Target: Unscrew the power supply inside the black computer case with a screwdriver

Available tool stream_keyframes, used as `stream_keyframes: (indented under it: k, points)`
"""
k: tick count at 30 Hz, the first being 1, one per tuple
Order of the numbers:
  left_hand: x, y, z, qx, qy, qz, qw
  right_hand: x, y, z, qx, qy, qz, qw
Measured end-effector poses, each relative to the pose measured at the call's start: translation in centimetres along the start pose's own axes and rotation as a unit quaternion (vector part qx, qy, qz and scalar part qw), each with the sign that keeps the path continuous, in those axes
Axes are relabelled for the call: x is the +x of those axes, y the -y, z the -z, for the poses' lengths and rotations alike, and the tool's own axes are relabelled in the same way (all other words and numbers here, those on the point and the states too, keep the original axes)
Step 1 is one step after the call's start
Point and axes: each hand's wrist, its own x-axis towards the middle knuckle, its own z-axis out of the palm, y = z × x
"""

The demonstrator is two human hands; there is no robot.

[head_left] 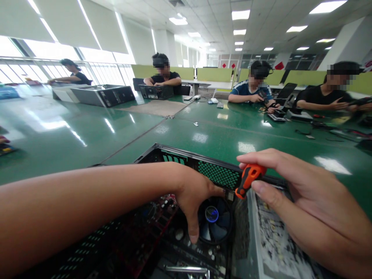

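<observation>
An open black computer case (186,153) lies on the green table in front of me. My left hand (193,193) reaches into it, with fingers spread around the black cooling fan (215,219) that has a blue hub. My right hand (293,190) pinches the orange-and-black handle of a screwdriver (248,179) between thumb and fingers, just right of the fan and above the grey power supply box (270,236). The screwdriver's tip is hidden. A red motherboard (151,221) shows under my left forearm.
The green table (87,135) stretches ahead. Several other people sit at its far side with computer cases (100,95), tools and cables (305,131). A brown mat (158,107) lies in the middle distance, and small loose parts (195,124) lie beyond my case.
</observation>
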Motion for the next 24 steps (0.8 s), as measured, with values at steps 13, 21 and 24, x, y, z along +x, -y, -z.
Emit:
stream_keyframes:
  k: [13,21,24]
  points:
    - [-0.02,0.16,-0.12,-0.001,-0.009,-0.014,1.0,0.51,0.15,-0.02,-0.025,0.042,-0.006,0.999]
    - [0.06,0.29,-0.16,-0.005,-0.015,-0.024,1.0,0.63,0.09,-0.25,-0.023,0.047,-0.003,0.999]
    - [0.02,0.34,-0.19,-0.005,-0.017,-0.026,0.999,0.65,0.05,-0.2,-0.026,0.048,-0.004,0.998]
